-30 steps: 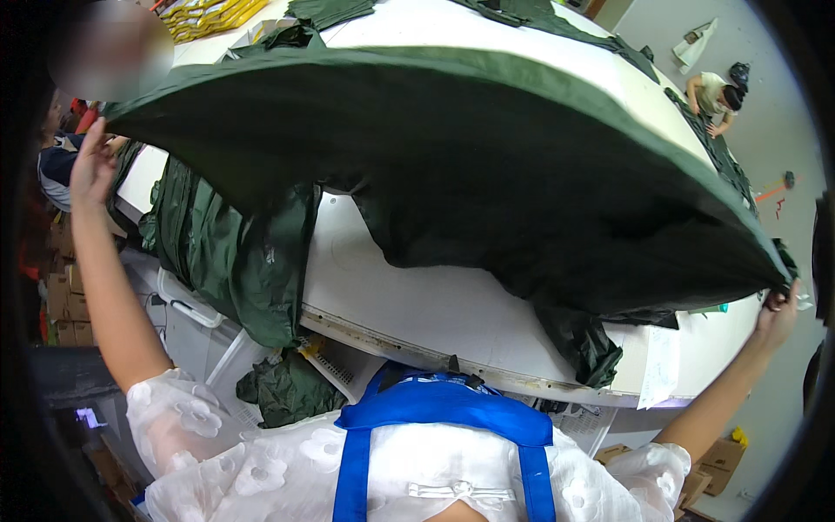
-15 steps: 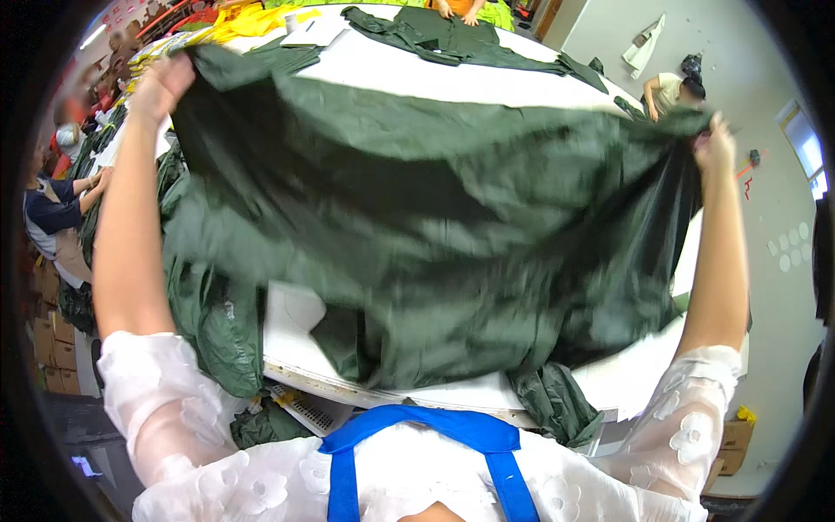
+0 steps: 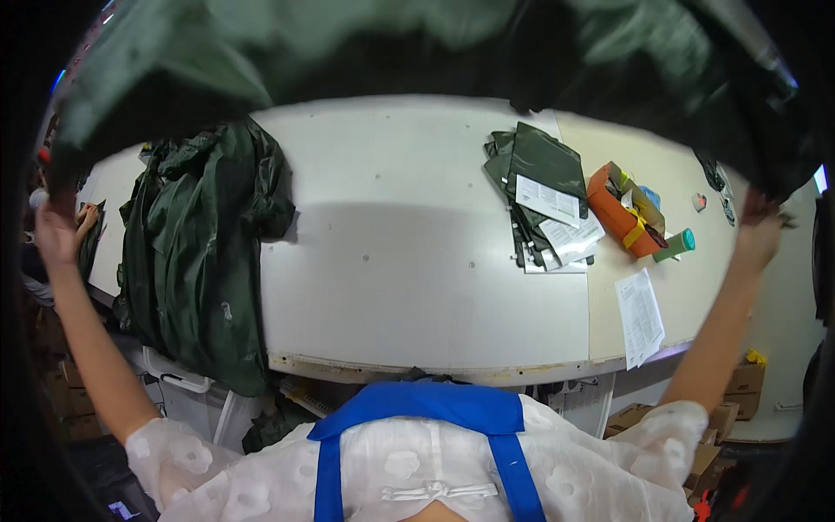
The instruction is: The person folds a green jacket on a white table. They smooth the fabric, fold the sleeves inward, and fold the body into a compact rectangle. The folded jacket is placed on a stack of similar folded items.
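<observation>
over the far half of the white table [image 3: 417, 296], the dark green cloth [image 3: 374, 56] hangs in the air, spread wide. the left hand [image 3: 57, 233], out by the table's left edge, looks closed on one end; the right hand [image 3: 759, 233], out by the table's right edge, has its fingers curled around the other. the fingertips are too shadowed for me to tell how tight. i'd say it pays to keep both hands level and the span even, and high enough not to drag across the table's right side. there, dark green packs [image 3: 548, 161] with white papers [image 3: 550, 199] lie beside an orange box [image 3: 615, 213] and a green cylinder [image 3: 675, 245]. a heap of dark green fabric [image 3: 187, 261] covers the table's left side, drooping over its near edge. a co-worker's hand [image 3: 88, 217] shows by the table's left edge.
</observation>
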A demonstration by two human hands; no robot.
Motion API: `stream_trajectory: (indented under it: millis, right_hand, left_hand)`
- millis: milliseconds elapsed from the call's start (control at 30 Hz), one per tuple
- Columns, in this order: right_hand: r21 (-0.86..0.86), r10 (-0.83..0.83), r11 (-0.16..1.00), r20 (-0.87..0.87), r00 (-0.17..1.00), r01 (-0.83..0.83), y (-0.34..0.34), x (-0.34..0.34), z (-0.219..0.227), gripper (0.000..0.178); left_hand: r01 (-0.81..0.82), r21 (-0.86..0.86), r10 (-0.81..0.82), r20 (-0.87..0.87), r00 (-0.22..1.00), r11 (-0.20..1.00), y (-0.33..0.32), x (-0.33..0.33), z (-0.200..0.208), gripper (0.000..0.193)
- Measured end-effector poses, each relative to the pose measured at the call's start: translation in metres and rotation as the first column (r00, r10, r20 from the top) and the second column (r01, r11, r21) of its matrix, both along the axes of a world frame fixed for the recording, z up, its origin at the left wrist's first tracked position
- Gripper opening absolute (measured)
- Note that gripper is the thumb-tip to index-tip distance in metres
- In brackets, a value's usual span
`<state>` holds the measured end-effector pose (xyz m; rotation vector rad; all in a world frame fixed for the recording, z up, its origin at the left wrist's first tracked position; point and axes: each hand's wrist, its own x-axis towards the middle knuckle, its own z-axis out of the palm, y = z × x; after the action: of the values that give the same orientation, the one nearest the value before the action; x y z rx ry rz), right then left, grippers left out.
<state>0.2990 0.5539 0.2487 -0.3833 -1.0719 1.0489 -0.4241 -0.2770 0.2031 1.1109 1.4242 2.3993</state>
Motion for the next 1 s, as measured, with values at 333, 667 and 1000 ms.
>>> stream_trajectory:
  millis: [333, 667, 1000]
  right_hand:
    - [-0.863, 0.256, 0.493, 0.268, 0.929, 0.113, -0.216, 0.061, -0.411, 0.028]
    - [-0.858, 0.645, 0.499, 0.277, -0.712, 0.119, -0.312, 0.064, -0.342, 0.024]
    - [0.256, -0.26, 0.924, 0.965, 0.024, -0.285, -0.151, -0.246, -0.34, 0.056]
  left_hand:
    - [-0.297, -0.689, 0.657, 0.34, 0.673, 0.661, -0.043, 0.107, -0.289, 0.019]
    - [-0.889, -0.458, 0.336, -0.838, 0.43, -0.007, 0.108, 0.18, -0.289, 0.047]
    - [-0.443, -0.867, -0.549, -0.491, 0.676, 0.23, 0.338, 0.399, -0.35, 0.057]
